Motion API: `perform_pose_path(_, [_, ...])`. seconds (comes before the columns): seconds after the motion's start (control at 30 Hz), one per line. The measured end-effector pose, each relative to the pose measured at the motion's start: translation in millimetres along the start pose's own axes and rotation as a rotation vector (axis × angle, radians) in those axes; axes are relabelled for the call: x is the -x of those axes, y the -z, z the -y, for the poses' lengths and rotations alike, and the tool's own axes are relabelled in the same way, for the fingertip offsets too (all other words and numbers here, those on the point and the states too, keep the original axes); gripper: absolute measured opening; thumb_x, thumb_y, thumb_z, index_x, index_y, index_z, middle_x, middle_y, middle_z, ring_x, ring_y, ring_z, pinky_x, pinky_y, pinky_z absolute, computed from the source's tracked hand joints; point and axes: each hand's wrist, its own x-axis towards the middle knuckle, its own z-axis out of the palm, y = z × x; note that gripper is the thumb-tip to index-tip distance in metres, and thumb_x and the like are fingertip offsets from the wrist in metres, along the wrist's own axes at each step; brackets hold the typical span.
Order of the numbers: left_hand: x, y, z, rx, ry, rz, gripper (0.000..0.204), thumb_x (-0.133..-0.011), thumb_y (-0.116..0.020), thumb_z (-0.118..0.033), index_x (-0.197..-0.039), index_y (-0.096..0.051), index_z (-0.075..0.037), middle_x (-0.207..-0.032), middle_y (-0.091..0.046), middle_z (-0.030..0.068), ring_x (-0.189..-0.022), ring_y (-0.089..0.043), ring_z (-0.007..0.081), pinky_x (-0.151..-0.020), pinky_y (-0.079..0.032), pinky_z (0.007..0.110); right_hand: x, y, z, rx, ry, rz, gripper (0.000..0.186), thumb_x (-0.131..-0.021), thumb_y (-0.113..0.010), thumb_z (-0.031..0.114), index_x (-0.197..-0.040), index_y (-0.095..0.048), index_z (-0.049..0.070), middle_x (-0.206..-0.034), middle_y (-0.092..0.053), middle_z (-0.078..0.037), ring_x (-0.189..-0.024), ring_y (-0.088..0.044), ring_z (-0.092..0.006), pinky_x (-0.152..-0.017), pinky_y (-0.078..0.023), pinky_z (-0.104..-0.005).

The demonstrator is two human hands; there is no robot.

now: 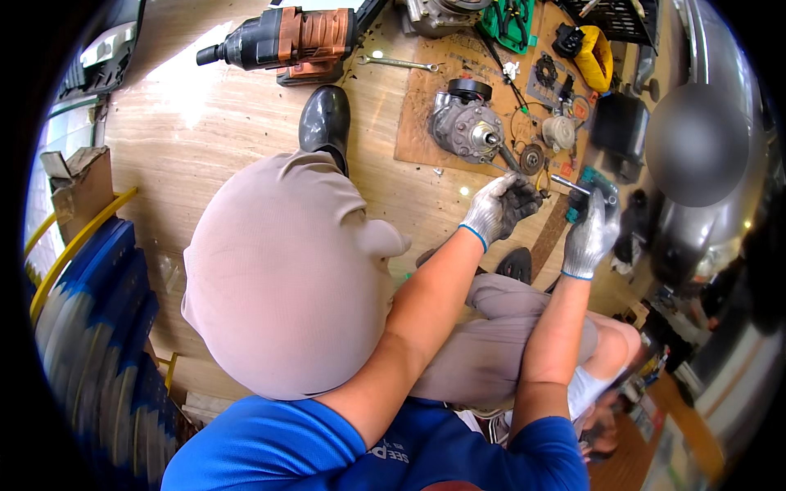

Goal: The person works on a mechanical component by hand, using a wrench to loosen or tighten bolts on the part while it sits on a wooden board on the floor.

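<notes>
Both my hands wear grey-white gloves with blue cuffs, the fingers darkly stained. My right hand (pixel 593 231) is closed around a shiny metal socket wrench (pixel 571 185), its shaft pointing left. Beside it, my left hand (pixel 501 208) is half open, its fingers bent a little and apart; I see nothing held in it. Just beyond the left hand, a round metal compressor (pixel 468 131) with a black pulley (pixel 470 89) lies on brown cardboard (pixel 413 135). A small ring-shaped part (pixel 531 159) and a pale cylindrical part (pixel 558 132) lie to its right.
An orange-black impact wrench (pixel 307 38) and a combination spanner (pixel 399 63) lie on the floor. Farther right are a green tool case (pixel 496 26) and a yellow container (pixel 595 59). Blue stacked items (pixel 98 303) stand left. Another person's bare knee (pixel 616 348) shows lower right.
</notes>
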Motion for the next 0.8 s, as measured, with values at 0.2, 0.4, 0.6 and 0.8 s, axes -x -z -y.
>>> perform_pose_path(0.2, [6,-7,17,-0.143,0.006,0.146,0.018,-0.096,-0.061,-0.026,-0.101,-0.064,-0.008,-0.094,-0.069,0.0091,-0.091,-0.068,0.0267,-0.08,-0.055,0.043,1,-8,12,0.067,0.069,-0.064,0.02,-0.099,-0.055,0.007,-0.116,-0.063,-0.002,-0.095,-0.068,-0.009,-0.079,-0.065,-0.0134,-0.069,-0.054,-0.027])
perform_pose_path(0.4, [12,-4,24,-0.72,0.028,0.007,0.03,-0.092,-0.068,-0.032,-0.103,-0.071,-0.004,-0.093,-0.073,0.0091,-0.089,-0.069,0.0194,-0.079,-0.054,0.035,-10,7,14,0.053,0.046,-0.142,0.017,-0.1,-0.054,0.007,-0.114,-0.062,0.003,-0.08,-0.063,-0.004,-0.065,-0.06,-0.0116,-0.06,-0.05,-0.0253])
perform_pose_path(0.6, [27,-37,10,-1.567,-0.006,-0.063,0.047,-0.087,-0.064,-0.045,-0.1,-0.073,-0.001,-0.093,-0.072,0.0176,-0.089,-0.068,0.0254,-0.083,-0.051,0.037,-12,15,13,0.16,-0.116,-0.047,0.02,-0.099,-0.055,0.008,-0.117,-0.063,0.004,-0.076,-0.059,-0.002,-0.062,-0.056,-0.0093,-0.056,-0.047,-0.0237])
perform_pose_path(0.8, [21,-34,8,-1.706,-0.04,-0.061,0.054,-0.086,-0.062,-0.051,-0.105,-0.072,-0.001,-0.099,-0.071,0.0226,-0.095,-0.067,0.0353,-0.086,-0.051,0.041,-15,17,4,0.248,-0.271,0.06,0.02,-0.096,-0.063,0.012,-0.113,-0.067,0.004,-0.079,-0.065,-0.004,-0.06,-0.056,-0.0079,-0.054,-0.043,-0.0227])
